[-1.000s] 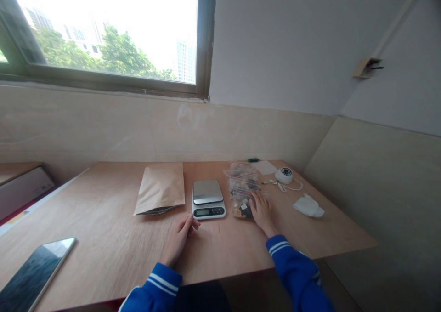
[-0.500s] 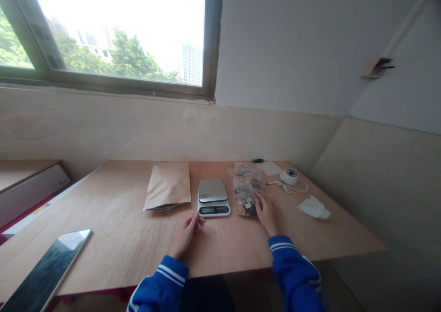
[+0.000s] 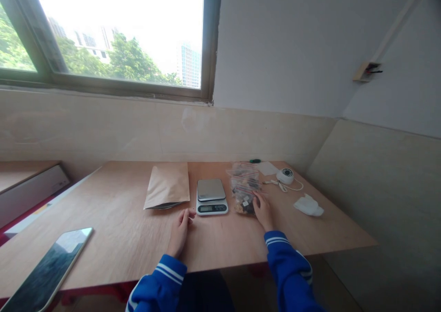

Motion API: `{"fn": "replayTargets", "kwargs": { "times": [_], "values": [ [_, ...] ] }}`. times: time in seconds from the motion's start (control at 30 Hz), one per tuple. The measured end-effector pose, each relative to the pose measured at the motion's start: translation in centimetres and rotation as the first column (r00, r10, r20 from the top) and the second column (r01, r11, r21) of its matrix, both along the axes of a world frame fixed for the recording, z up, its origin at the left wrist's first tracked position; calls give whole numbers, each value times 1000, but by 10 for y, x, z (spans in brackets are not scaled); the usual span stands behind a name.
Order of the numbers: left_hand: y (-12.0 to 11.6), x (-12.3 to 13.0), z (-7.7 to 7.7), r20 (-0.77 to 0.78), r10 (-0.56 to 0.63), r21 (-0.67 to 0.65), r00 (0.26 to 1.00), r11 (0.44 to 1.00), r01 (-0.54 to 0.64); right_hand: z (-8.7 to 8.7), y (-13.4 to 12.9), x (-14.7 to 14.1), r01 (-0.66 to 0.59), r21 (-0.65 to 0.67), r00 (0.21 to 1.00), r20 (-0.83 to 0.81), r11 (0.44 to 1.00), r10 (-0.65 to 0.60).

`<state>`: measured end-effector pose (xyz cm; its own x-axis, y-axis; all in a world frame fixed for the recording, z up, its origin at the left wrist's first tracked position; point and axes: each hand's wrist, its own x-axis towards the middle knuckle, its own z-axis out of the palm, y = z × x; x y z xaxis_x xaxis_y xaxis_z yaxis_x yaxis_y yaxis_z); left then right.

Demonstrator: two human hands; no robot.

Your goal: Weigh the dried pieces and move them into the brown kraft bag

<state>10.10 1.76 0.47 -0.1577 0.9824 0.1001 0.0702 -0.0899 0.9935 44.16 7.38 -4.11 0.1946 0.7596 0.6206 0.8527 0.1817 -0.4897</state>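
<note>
A white kitchen scale [image 3: 211, 196] with a metal plate sits mid-table, nothing on its plate. To its left lies a brown paper pouch [image 3: 167, 183], its open edge toward me. Clear zip bags [image 3: 245, 183] with dark and tan contents overlap to the right of the scale. My right hand [image 3: 262, 209] rests on the nearest bag's right side, fingers apart, not gripping it. Beside the scale's lower left corner, my left hand [image 3: 182, 224] rests on the wooden table [image 3: 220, 245] with curled fingers; nothing shows in it.
A phone [image 3: 50, 266] lies at the front left. On the right are a white round device [image 3: 285, 176] with a cable, a crumpled white wrapper [image 3: 308, 205], a white sheet [image 3: 267, 167] and a green-handled tool [image 3: 255, 161]. A window [image 3: 120, 36] is behind.
My left hand has moved slightly left, away from the scale's corner. My right hand stays at the nearest bag. The view has shifted a little.
</note>
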Motion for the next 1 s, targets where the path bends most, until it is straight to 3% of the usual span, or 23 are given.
{"fn": "replayTargets", "kwargs": {
  "times": [0.1, 0.17, 0.27, 0.33, 0.37, 0.47, 0.57, 0.67, 0.8, 1.0],
  "values": [
    [0, -5, -4, -86, 49, 21, 995, 999, -48, 1, 0, 0, -3, 19, 1000, -9, 1000, 3],
    [-1, -10, -6, -187, 195, 75, 963, 980, -184, 3, 0, -1, -3, 26, 1000, -7, 1000, 3],
    [-1, -21, -8, -429, 469, 132, 772, 878, -461, 3, 0, -1, 9, 31, 1000, -3, 999, -9],
    [0, -33, -10, -592, 514, 129, 621, 820, -557, 4, 0, -2, 19, 34, 1000, -2, 999, -19],
    [1, -40, -10, -650, 497, 128, 575, 817, -562, 4, 0, -2, 22, 36, 1000, -2, 999, -22],
    [11, -64, -9, -755, 387, 161, 529, 892, -423, 4, 0, -2, 27, 40, 1000, -4, 999, -27],
    [25, -82, -5, -834, 229, 60, 501, 942, -331, 4, 0, -3, 33, 27, 999, -16, 999, -32],
    [36, -91, 2, -886, 142, 1, 441, 952, -305, 4, 1, -3, 27, 25, 999, -25, 999, -26],
    [43, -98, 10, -909, 172, 69, 379, 960, -270, 3, 0, -4, 23, 33, 999, -23, 999, -22],
    [40, -102, 30, -838, 308, 225, 450, 947, -228, 5, -1, -5, 29, 31, 999, -41, 999, -28]
  ]
}}
